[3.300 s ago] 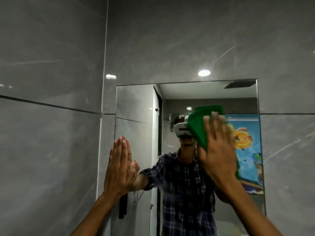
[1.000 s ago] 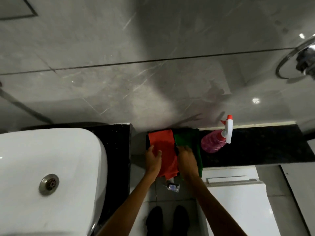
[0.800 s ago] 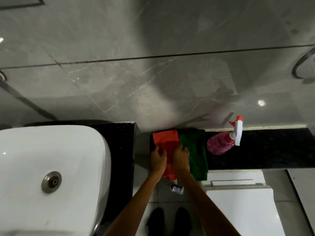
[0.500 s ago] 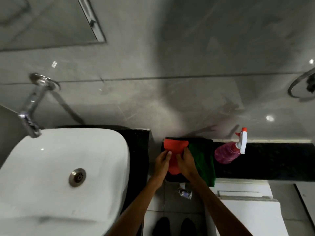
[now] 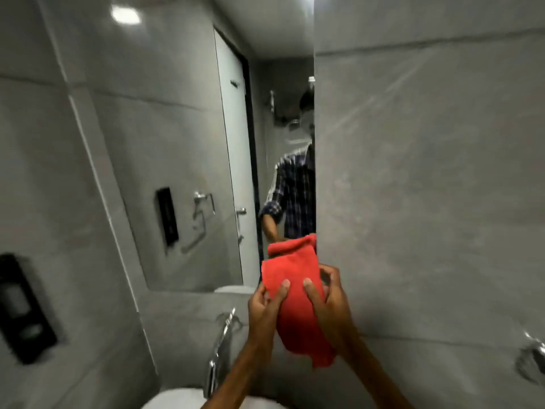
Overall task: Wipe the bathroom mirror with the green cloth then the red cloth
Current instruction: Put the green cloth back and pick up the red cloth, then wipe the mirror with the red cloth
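Note:
The red cloth (image 5: 295,302) hangs in front of me, gripped by both hands just below the mirror's lower right corner. My left hand (image 5: 264,308) pinches its left edge with the thumb on the front. My right hand (image 5: 330,305) grips its right edge the same way. The mirror (image 5: 191,143) fills the upper left and centre and reflects a person in a checked shirt and the top of the cloth. The green cloth is out of view. The frame is blurred by motion.
A chrome tap (image 5: 219,352) rises over the white basin rim (image 5: 174,399) at the bottom. A black soap dispenser (image 5: 25,308) is fixed on the left wall. Grey tiled wall (image 5: 427,202) fills the right, with a chrome fitting (image 5: 532,361) at its lower edge.
Both hands lifted the red cloth off the black ledge, leaving the green cloth there. My view swung up from the ledge and basin to the mirror.

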